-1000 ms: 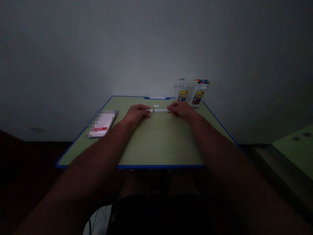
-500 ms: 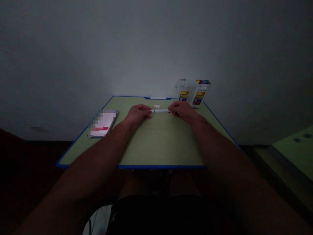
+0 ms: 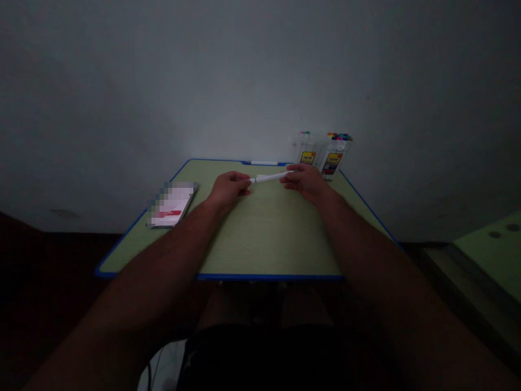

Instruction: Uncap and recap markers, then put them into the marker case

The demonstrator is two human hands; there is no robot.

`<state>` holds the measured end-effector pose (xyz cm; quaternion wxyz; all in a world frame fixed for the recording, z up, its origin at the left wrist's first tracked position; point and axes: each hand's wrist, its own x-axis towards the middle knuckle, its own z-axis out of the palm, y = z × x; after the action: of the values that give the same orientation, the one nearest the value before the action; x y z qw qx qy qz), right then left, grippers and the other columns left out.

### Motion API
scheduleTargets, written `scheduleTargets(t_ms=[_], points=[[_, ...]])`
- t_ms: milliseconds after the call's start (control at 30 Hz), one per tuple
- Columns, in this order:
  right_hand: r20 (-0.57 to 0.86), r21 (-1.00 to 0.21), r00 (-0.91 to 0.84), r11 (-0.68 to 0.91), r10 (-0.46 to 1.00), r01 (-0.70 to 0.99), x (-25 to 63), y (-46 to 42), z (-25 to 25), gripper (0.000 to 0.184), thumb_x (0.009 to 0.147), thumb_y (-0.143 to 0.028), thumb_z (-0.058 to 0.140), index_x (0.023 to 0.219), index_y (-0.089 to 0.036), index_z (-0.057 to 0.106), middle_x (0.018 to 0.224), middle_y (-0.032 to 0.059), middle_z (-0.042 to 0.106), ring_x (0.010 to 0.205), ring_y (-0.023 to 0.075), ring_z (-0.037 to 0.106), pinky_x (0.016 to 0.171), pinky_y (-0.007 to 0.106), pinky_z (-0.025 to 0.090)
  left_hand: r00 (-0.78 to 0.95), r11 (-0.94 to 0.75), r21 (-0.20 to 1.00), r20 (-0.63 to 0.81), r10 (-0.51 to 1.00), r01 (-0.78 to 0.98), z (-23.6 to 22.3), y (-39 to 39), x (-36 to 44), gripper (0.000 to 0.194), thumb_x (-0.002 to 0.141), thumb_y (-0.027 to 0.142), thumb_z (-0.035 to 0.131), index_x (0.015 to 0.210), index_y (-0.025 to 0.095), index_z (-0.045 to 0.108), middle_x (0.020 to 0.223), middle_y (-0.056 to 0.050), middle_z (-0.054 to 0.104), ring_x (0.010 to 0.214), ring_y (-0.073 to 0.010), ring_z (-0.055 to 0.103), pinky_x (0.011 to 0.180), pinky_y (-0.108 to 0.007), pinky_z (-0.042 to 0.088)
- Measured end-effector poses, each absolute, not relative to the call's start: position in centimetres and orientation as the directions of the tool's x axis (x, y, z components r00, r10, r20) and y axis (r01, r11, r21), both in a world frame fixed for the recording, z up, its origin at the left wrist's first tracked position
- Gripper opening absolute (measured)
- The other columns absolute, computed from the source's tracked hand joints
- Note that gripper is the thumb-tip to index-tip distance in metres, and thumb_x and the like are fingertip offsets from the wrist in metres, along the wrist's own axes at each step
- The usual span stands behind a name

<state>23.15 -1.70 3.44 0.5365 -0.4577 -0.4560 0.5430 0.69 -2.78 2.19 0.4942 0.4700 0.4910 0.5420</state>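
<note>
A slim white marker (image 3: 269,177) spans the gap between my two hands above the table, its right end tilted up. My left hand (image 3: 228,187) pinches the end with a dark ring around it. At the other end, the fingers of my right hand (image 3: 307,182) are closed round the barrel and hide its tip. Just behind the marker lies a small white and yellow cap (image 3: 259,175), mostly covered from sight by it.
Two clear cases of coloured markers, a left case (image 3: 308,155) and a fuller right case (image 3: 334,157), stand at the back right by the wall. Another white marker (image 3: 264,163) lies along the table's back edge. A pixelated flat device (image 3: 173,205) rests on the left.
The marker has gone from nearly level to tilted, its right end higher. My right hand's fingers have shifted along it, and the loose cap is now mostly hidden behind it.
</note>
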Motion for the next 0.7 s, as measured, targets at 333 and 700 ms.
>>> scheduleTargets(t_ms=[333,700], points=[[0.035,-0.976,-0.022,0.03,0.999,-0.216,23.45,-1.25,2.97,0.012,0.088,-0.003,0.061,0.086,-0.015,0.061,0.074,0.0019,0.069,0.07,0.0129,0.071,0.07,0.028,0.062,-0.094,-0.036,0.998,0.03,0.995,-0.058,1.83,-2.38,0.43,0.01,0.071,0.004,0.071,0.074,0.012,0.067,0.071,-0.003,0.064,0.057,-0.01,0.058,0.06,-0.027,0.054],[0.161,-0.97,-0.137,0.131,0.978,-0.203,23.48,-1.92,3.3,0.025,0.07,-0.013,0.082,0.089,-0.019,0.067,0.076,-0.0028,0.066,0.072,0.0107,0.067,0.072,0.028,0.06,-0.125,-0.003,1.0,0.002,0.992,-0.011,1.64,-2.39,0.43,0.012,0.069,0.004,0.073,0.074,0.013,0.068,0.068,-0.003,0.065,0.055,-0.0104,0.059,0.059,-0.026,0.052]])
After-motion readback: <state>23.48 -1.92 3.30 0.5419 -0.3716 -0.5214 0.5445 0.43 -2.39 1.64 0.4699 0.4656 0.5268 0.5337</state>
